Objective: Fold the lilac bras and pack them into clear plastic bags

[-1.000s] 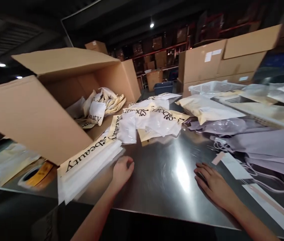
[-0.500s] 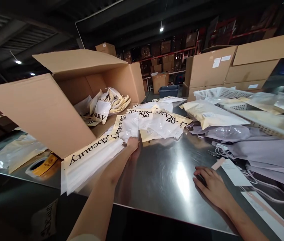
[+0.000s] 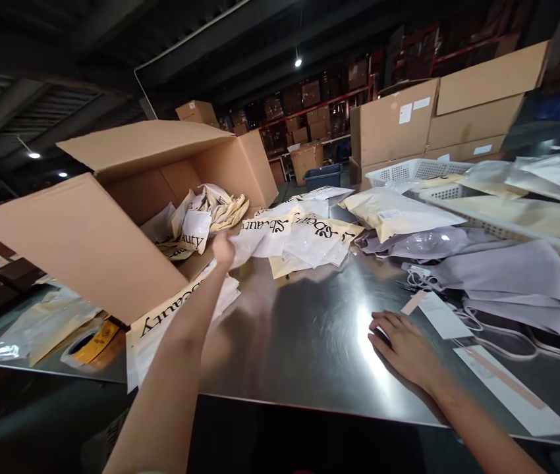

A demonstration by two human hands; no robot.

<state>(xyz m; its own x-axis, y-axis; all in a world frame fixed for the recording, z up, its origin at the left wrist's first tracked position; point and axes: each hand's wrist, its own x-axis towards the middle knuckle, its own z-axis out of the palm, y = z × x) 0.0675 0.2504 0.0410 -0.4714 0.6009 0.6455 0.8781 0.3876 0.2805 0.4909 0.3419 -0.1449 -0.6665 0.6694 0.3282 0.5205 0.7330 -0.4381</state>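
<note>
My left hand [image 3: 223, 250], smeared by motion, is closed at the mouth of the large open cardboard box [image 3: 80, 240]. It appears to grip the edge of a white plastic mailing bag [image 3: 244, 247], which trails to the right. Inside the box lies a heap of cream-and-white printed mailing bags [image 3: 213, 210]. Beneath my left forearm rests a stack of flat mailing bags [image 3: 149, 339] with large black lettering. My right hand [image 3: 401, 342] lies on the metal table [image 3: 290, 349], fingers stretched out and apart, holding nothing.
More printed bags [image 3: 314, 243] spread across the table's middle. Grey-lilac fabric bags [image 3: 507, 276] and white paper strips [image 3: 512, 388] lie at right, before a perforated white basket [image 3: 398, 172]. A tape roll [image 3: 93, 343] sits left, and taped cartons [image 3: 393, 125] stand behind.
My left hand has moved left and up toward the box opening, with the bag apparently trailing along. The right hand stays resting on the table. The whole view has shifted slightly.
</note>
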